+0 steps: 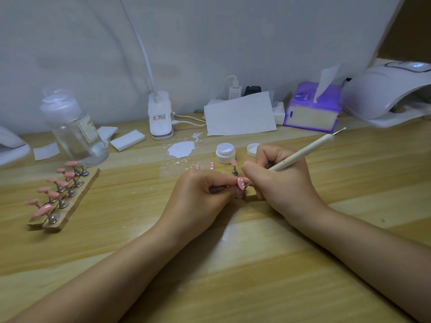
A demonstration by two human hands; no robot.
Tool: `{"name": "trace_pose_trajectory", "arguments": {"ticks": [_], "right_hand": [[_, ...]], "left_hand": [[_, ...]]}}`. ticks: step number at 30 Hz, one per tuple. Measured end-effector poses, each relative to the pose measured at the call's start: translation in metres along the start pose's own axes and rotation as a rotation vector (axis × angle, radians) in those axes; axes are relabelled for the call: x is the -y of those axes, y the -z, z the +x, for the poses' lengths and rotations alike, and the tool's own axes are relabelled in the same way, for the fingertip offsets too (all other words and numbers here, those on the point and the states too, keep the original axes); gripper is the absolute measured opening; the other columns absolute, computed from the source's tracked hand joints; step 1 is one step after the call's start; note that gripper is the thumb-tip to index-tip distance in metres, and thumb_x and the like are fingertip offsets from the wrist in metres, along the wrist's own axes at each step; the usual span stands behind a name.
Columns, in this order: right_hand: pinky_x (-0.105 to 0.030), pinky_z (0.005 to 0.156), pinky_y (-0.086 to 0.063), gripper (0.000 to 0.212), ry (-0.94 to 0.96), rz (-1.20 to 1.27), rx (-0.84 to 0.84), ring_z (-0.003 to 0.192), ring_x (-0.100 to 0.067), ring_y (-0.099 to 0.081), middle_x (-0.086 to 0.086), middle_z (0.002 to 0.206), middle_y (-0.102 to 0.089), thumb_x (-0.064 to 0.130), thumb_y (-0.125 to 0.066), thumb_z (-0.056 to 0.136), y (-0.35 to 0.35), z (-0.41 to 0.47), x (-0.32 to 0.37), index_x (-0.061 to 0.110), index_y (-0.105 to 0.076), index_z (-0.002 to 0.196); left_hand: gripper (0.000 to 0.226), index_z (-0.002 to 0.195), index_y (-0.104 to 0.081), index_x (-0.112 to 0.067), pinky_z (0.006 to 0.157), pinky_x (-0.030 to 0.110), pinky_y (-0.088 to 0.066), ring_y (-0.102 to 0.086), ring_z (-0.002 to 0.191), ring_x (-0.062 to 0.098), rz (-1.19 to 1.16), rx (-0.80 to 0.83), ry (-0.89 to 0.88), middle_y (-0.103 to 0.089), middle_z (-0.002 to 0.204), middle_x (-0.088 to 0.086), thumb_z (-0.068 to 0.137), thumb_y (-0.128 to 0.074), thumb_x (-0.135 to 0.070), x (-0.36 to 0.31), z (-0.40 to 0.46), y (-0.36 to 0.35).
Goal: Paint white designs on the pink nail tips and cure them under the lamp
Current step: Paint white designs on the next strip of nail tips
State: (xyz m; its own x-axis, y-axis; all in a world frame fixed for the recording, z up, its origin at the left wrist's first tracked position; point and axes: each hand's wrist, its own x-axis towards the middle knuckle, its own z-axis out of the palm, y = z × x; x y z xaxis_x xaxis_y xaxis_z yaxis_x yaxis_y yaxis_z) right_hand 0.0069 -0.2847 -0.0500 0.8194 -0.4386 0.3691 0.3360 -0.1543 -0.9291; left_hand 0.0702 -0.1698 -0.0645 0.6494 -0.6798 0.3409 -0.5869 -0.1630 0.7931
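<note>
1. the left hand pinches the metal stem of a small nail stand between thumb and curled fingers; the pink nail tip on it sticks out just past the fingertips and bears white dots.
2. the right hand grips a white dotting pen pencil-fashion, fingers curled round the shaft; the pen's lower end meets the nail tip's right edge, just beside the left fingertips.
3. just beyond the fingers stand more pink tips on stands, some dotted white.
4. behind the right knuckles: an open white gel pot and its lid.
5. further beyond the left fingers, a smear of white paint lies on the wooden desk.
6. well left of the left hand, a wooden holder carries rows of plain pink tips.
7. far right of the right hand, at the back, sits the white curing lamp.
</note>
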Motion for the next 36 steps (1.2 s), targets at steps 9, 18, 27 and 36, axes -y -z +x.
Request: {"name": "trace_pose_trajectory", "arguments": {"ticks": [9, 18, 27, 36], "right_hand": [[-0.007, 0.035, -0.029, 0.046, 0.006, -0.019, -0.006, 0.025, 0.0, -0.04, 0.011, 0.026, -0.037, -0.016, -0.05, 0.075, 0.0012, 0.0003, -0.002, 0.013, -0.031, 0.044], [-0.007, 0.034, -0.03, 0.047, 0.005, -0.008, 0.003, 0.024, 0.0, -0.04, 0.011, 0.026, -0.036, -0.017, -0.05, 0.076, 0.0006, 0.0001, -0.001, 0.013, -0.031, 0.045], [-0.007, 0.034, -0.03, 0.047, 0.003, -0.004, 0.008, 0.024, 0.0, -0.039, 0.01, 0.026, -0.037, -0.018, -0.049, 0.076, 0.0005, 0.0001, -0.0007, 0.012, -0.031, 0.045], [-0.007, 0.034, -0.029, 0.048, 0.0, 0.0, 0.009, 0.024, 0.0, -0.039, 0.01, 0.026, -0.038, -0.018, -0.049, 0.076, 0.0009, -0.0007, -0.0004, 0.013, -0.031, 0.044]], "left_hand": [[0.018, 0.087, -0.075, -0.019, 0.086, 0.018, -0.04, -0.053, 0.067, -0.019, -0.022, -0.003, 0.026, -0.073, 0.078, -0.01, 0.079, -0.067, -0.005, -0.001, -0.0002, 0.0001], [0.019, 0.087, -0.075, -0.019, 0.074, 0.013, -0.044, -0.054, 0.069, -0.017, -0.016, -0.003, 0.018, -0.073, 0.078, -0.009, 0.078, -0.067, -0.003, 0.0008, -0.0003, 0.0006], [0.019, 0.089, -0.074, -0.016, 0.071, 0.006, -0.042, -0.057, 0.07, -0.013, -0.028, 0.004, 0.009, -0.074, 0.079, -0.004, 0.078, -0.067, -0.002, 0.0003, 0.0, 0.0004], [0.018, 0.088, -0.075, -0.017, 0.087, 0.024, -0.048, -0.059, 0.074, -0.012, -0.042, -0.005, 0.03, -0.073, 0.08, -0.007, 0.078, -0.068, -0.004, -0.002, 0.0, -0.0002]]}}
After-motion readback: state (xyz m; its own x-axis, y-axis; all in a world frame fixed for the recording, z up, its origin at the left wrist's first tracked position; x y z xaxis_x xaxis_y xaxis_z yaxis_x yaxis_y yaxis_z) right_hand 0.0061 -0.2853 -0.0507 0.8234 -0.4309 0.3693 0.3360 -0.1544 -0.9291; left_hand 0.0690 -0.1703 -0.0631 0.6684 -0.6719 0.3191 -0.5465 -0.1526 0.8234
